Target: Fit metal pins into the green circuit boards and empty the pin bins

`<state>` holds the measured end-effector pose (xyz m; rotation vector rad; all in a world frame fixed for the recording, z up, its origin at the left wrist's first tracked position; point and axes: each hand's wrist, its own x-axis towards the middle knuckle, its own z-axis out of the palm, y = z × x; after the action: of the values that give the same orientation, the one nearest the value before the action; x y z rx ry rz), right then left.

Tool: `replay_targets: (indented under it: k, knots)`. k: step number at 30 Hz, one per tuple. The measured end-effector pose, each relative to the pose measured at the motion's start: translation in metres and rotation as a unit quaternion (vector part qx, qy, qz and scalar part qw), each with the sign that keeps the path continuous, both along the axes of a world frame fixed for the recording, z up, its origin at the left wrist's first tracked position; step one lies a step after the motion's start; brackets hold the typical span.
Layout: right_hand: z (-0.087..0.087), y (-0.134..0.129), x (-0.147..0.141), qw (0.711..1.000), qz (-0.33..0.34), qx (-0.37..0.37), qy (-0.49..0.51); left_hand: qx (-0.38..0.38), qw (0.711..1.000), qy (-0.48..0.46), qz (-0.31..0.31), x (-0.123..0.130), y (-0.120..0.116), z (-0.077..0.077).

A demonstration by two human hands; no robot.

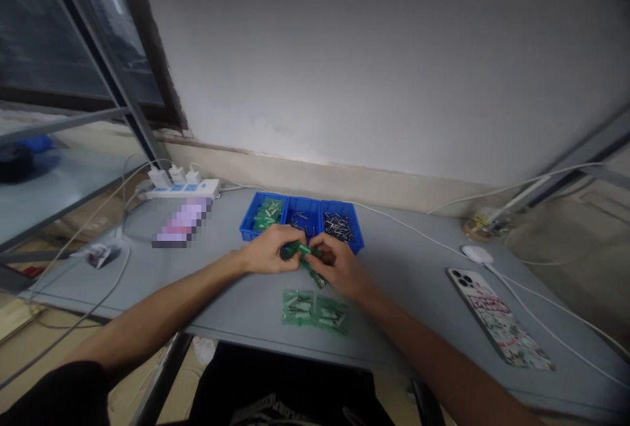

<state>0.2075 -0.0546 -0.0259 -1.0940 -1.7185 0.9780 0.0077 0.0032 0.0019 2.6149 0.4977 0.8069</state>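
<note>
Dim, soft daylight on my bench
Light comes from the window; my left hand throws faint shadow, corners darken and bow, one patch pixelated.

"How many blue bins on the bench?"
"Three blue plastic bins."
"Green bags?"
"Three: two green plastic bags lying flat, and one green bag between the left hand and right hand."
"Phones, power strips?"
"One phone, one power strip with two white plugs."
</note>
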Motion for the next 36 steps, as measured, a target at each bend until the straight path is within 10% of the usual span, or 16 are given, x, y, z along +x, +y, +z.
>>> replay_targets:
  k: [16, 24, 36]
  knots:
    - [0.005, -0.004, 0.001, 0.997, -0.029, 0.003, 0.074, -0.033, 0.99, -0.122, 0.059, -0.003, -0.001, -0.003]
    - [0.006, 0.006, 0.004, 0.979, -0.071, 0.013, 0.192, 0.049, 0.99, -0.13, -0.01, -0.003, 0.004, 0.007]
    - [0.002, 0.003, 0.001, 0.984, 0.014, -0.023, 0.175, 0.096, 0.982, -0.156, 0.054, -0.004, 0.007, 0.009]
